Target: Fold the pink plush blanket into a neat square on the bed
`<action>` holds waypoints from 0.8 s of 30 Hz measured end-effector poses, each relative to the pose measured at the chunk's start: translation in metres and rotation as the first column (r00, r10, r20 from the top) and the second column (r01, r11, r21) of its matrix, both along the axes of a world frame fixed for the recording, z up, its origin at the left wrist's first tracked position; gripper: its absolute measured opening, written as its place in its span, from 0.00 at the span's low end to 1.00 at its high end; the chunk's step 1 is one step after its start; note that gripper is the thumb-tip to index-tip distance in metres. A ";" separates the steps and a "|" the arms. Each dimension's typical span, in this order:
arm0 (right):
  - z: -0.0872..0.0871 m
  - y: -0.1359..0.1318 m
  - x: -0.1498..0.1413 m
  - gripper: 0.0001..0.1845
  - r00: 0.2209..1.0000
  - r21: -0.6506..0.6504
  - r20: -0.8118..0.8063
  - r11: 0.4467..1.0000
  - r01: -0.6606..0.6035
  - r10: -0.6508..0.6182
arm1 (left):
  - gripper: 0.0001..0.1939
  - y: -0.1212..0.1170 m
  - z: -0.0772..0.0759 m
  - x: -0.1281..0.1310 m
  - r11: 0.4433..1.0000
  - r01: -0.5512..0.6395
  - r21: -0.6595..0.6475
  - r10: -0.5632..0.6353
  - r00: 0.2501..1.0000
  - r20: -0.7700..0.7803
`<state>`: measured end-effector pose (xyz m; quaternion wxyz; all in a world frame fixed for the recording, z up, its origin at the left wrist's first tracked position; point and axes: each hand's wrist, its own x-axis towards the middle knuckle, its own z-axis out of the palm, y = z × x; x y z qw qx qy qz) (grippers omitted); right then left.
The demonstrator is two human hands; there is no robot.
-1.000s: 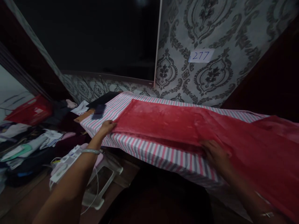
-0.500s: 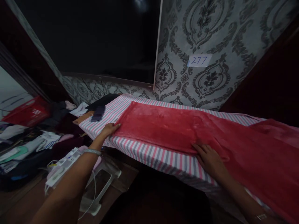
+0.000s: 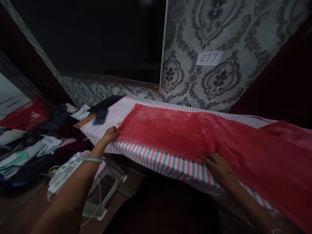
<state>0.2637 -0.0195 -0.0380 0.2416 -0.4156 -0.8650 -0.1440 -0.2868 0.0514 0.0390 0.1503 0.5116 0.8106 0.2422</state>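
Note:
A red plush cloth [image 3: 165, 130] lies along a table draped with a pink, grey and white striped cover [image 3: 146, 155]. Its left part is folded into a flat rectangle, while the rest runs off to the right in loose folds. At the left end, my left hand [image 3: 111, 134] pinches the near corner between thumb and fingers. My right hand [image 3: 218, 167] is closed on the near edge, right of the middle, with its fingertips partly hidden against the fabric.
A dark phone-like object, blurred out, lies on the cover's left end [image 3: 100, 117]. Left of the table are a white stool [image 3: 114, 191] bearing a power strip [image 3: 64, 174], piled clothes [image 3: 31, 156] and a red basket [image 3: 29, 113]. A large screen [image 3: 97, 39] hangs behind.
My right hand has shifted slightly left along the near edge and its fingers have curled in. The cloth's front edge, lifted earlier, now lies flatter. My left hand keeps its corner.

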 end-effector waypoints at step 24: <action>0.033 0.009 0.004 0.18 0.997 -0.007 -0.044 0.998 0.060 -0.061 | 0.21 -0.003 0.036 0.005 0.983 -0.139 0.117 0.059 0.854 0.517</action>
